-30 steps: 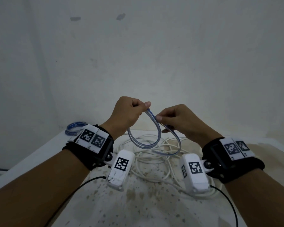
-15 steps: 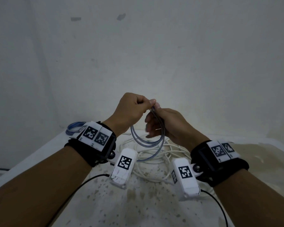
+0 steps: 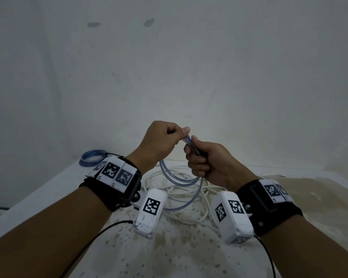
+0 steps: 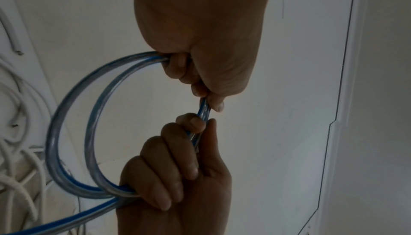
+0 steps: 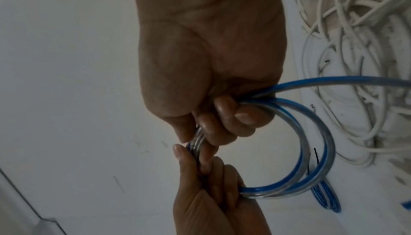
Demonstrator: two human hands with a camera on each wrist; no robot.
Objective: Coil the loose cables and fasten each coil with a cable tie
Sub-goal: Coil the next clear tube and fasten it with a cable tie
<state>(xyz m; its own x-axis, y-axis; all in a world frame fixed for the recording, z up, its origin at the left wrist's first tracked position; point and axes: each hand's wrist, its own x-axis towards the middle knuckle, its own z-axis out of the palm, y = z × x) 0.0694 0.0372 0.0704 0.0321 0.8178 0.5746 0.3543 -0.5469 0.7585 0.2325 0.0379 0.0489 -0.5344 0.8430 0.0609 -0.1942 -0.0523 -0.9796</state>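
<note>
A clear cable with a blue stripe hangs in two or three loops above the table. My left hand pinches the top of the loops between thumb and fingers. Right beside and just below it, my right hand has its fingers curled round the same bundle. In the left wrist view the coil runs from the left hand round to the right hand, and a loose tail leaves at the lower left. The right wrist view shows the same coil.
A tangle of white cables lies on the stained white table under the hands. A second blue coil rests at the table's far left corner by the wall. A thin black cable tie lies near it.
My right hand has swung in from the right with a length of cable and closed on the bundle beside the left hand, which adds a loop. The left hand has stayed put.
</note>
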